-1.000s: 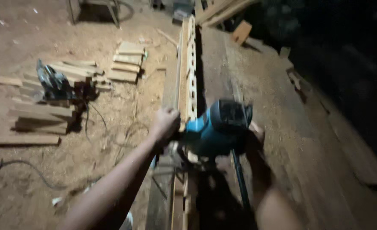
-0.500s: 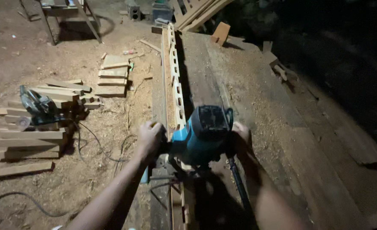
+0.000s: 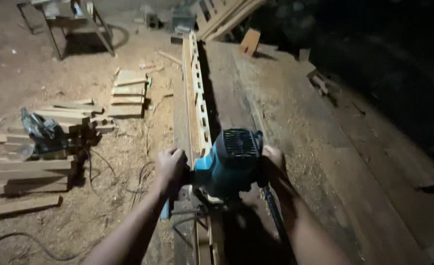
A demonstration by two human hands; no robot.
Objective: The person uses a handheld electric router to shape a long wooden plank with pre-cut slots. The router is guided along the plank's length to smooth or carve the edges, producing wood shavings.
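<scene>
A teal and black power router sits on top of a long slotted wooden rail that runs away from me along a workbench. My left hand grips the tool's left handle. My right hand grips its right handle. A black cord hangs from the tool toward me. The rail shows several rectangular cut-outs ahead of the tool.
A wide dusty plank bench lies to the right. On the sawdust floor at left are stacked boards, a pile of planks with a circular saw, cables, and a metal stand at the back.
The view has tilted and my hands with the router sit lower in frame. My left hand moved from the rail's edge onto the tool's left handle.
</scene>
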